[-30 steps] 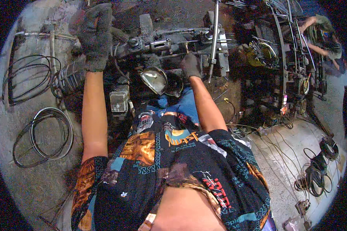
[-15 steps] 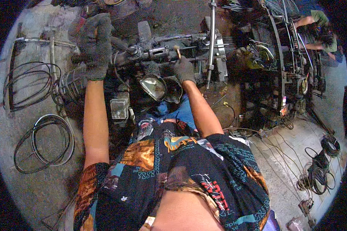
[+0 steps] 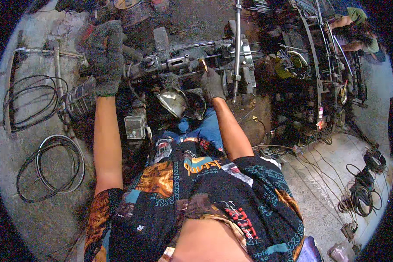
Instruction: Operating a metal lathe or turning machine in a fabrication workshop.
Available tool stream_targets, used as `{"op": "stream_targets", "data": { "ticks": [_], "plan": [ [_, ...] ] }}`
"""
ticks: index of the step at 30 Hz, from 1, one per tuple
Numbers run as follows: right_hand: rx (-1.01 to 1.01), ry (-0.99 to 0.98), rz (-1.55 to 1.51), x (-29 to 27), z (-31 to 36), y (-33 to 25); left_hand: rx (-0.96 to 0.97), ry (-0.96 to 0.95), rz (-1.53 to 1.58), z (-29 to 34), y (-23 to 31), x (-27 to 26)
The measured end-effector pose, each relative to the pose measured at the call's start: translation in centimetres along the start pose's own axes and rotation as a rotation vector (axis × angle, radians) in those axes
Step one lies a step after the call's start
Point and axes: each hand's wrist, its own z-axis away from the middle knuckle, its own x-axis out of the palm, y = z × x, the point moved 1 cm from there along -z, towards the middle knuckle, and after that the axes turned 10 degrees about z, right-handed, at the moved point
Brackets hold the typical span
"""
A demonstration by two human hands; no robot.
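Note:
My left hand point(image 3: 108, 61), in a dark work glove, reaches over the left end of a greasy metal machine point(image 3: 179, 63). Its fingers blend into the dark parts around them, so whether it grips anything cannot be made out. My right hand point(image 3: 212, 84), also gloved, is closed on a slim tan stick-like tool point(image 3: 204, 65) whose upper end points up beside the machine's middle. Just left of that hand, below the machine, two metal pans point(image 3: 174, 102) sit side by side, the nearer-left one with a shiny inside. A long steel bar point(image 3: 237, 41) crosses the machine to the right of my right hand.
Coiled black cables point(image 3: 50, 168) lie on the floor at left, near a caged, ribbed part point(image 3: 79, 101). A small clear-sided box point(image 3: 135, 126) stands by my knees. At right are a metal rack point(image 3: 318, 83), loose wires and another person's arms point(image 3: 349, 32).
The right hand has shifted slightly, and the tan tool's upper end has tilted and moved a little lower and to the right. The whole view has shifted a little; the left hand stays at the machine's left end.

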Motion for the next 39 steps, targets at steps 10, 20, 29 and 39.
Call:
{"op": "stream_targets", "data": {
  "ticks": [10,20,29,39],
  "plan": [
    [0.054,0.101,-0.054,-0.1,-1.9,0.5,-0.249,-0.012,0.328,0.0,1.3,0.3],
    [0.24,0.036,-0.096,7.9,-1.2,9.4,-0.223,-0.033,0.372,0.3,1.6,0.8],
    [0.023,0.064,-0.084,0.4,1.3,-0.1,0.165,-0.055,-0.177,0.0,-0.3,-0.8],
    [0.058,-0.03,-0.115,0.2,2.1,-0.8,0.036,-0.06,0.158,-0.1,-1.3,-0.9]
  ]
}}
